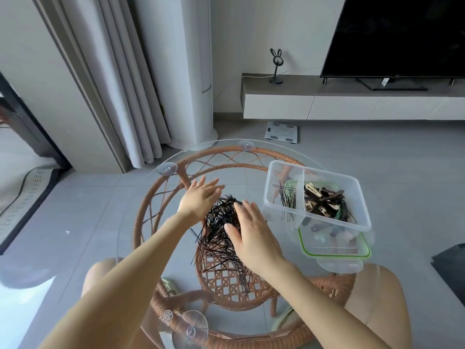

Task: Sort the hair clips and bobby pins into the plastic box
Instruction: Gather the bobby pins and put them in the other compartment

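Bobby pins (217, 238), black heap partly hidden behind right hand (254, 241), left hand (198, 200) beside; both grips released.

- It was a home living room.
- A television (397, 34) stood on a low white cabinet (339, 107).
- Curtains (118, 96) hung at left; a bathroom scale (281, 132) lay on the tiled floor (377, 152).

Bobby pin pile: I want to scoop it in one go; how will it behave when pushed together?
The bobby pin pile looks loose and tangled, so it would probably bunch up, not move as one. Thin pins on the smooth glass tabletop likely slide easily, and strays may escape between the left hand and right hand.
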The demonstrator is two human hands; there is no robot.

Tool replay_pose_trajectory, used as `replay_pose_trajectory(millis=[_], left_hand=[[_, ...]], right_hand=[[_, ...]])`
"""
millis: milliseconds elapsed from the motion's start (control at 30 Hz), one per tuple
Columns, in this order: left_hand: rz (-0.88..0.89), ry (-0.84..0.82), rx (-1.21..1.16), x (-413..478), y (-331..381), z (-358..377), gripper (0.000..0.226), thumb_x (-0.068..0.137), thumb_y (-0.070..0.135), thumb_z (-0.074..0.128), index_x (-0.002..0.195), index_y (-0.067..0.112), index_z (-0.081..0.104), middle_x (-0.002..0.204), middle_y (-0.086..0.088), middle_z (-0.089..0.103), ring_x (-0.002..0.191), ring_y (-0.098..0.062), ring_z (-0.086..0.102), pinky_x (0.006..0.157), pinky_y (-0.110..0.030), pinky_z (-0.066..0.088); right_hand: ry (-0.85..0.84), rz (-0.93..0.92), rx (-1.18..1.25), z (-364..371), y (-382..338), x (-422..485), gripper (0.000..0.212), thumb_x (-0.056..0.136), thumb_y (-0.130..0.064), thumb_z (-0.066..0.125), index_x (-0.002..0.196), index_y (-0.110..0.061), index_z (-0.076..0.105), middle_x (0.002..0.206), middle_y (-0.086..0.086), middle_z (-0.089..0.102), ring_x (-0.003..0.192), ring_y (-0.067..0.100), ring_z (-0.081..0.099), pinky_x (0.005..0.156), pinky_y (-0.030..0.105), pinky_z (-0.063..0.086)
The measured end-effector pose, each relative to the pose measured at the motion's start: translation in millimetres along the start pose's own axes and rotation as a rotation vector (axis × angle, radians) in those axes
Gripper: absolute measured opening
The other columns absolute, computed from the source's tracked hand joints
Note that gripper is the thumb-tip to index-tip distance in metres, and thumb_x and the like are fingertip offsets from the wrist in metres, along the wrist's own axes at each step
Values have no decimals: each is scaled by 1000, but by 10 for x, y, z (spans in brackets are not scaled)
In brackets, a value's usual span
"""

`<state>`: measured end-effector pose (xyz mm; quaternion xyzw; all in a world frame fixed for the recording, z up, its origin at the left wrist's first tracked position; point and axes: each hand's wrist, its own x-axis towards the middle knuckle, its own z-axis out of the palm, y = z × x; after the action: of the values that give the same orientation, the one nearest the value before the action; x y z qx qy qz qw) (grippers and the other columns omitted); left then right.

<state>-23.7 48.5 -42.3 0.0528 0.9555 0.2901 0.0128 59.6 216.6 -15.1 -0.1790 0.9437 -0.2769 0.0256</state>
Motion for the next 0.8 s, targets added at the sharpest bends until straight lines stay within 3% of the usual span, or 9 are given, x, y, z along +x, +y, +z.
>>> replay_pose_trajectory(millis=[67,200,400,567,633,700,800], left_hand=[[16,5,-94,-95,11,14,38,99,31,31,129,22,53,146,6,39,143,-16,15,115,-27,3],[67,12,-180,-363,60,43,35,99,25,36,126,16,56,140,3,48,139,-11,28,112,-20,12],[-8,20,-330,-714,177,-3,29,97,24,41,117,17,62,129,3,58,125,-12,47,103,-25,32],[-39,-101,-426,-966,261,-126,31,95,26,45,124,20,56,130,7,54,124,-12,47,101,-22,31],[-73,-14,-306,-1026,238,-210,35,93,32,49,126,22,52,135,4,52,126,-14,45,103,-27,31],[-119,106,-33,-1130,178,-280,41,90,42,49,126,23,52,134,0,52,125,-20,46,104,-35,33],[-203,41,169,-1323,105,-301,65,80,63,46,132,23,45,132,-5,51,120,-24,46,103,-41,38]], right_hand=[[-22,70,-70,107,42,134,61,97,-44,28,146,-13,11,156,13,8,144,26,1,118,38,5],[36,62,-148,272,85,245,63,95,-47,28,145,-10,16,154,11,21,143,29,8,118,40,4],[90,-99,89,260,151,-15,45,97,-29,38,137,-8,37,144,8,40,137,22,29,116,30,15],[-18,-89,243,94,152,-310,51,94,-36,43,141,-21,30,149,-4,33,135,5,25,110,19,15],[-2,-79,250,-40,214,-427,63,88,-45,51,142,-25,26,149,-10,29,133,-3,22,111,22,17],[9,-54,179,-146,321,-588,83,76,-59,57,143,-27,18,150,-12,23,133,-4,16,111,22,15],[-104,23,51,-184,424,-833,113,59,-78,54,144,-33,-5,156,-6,4,139,2,0,112,25,4]])
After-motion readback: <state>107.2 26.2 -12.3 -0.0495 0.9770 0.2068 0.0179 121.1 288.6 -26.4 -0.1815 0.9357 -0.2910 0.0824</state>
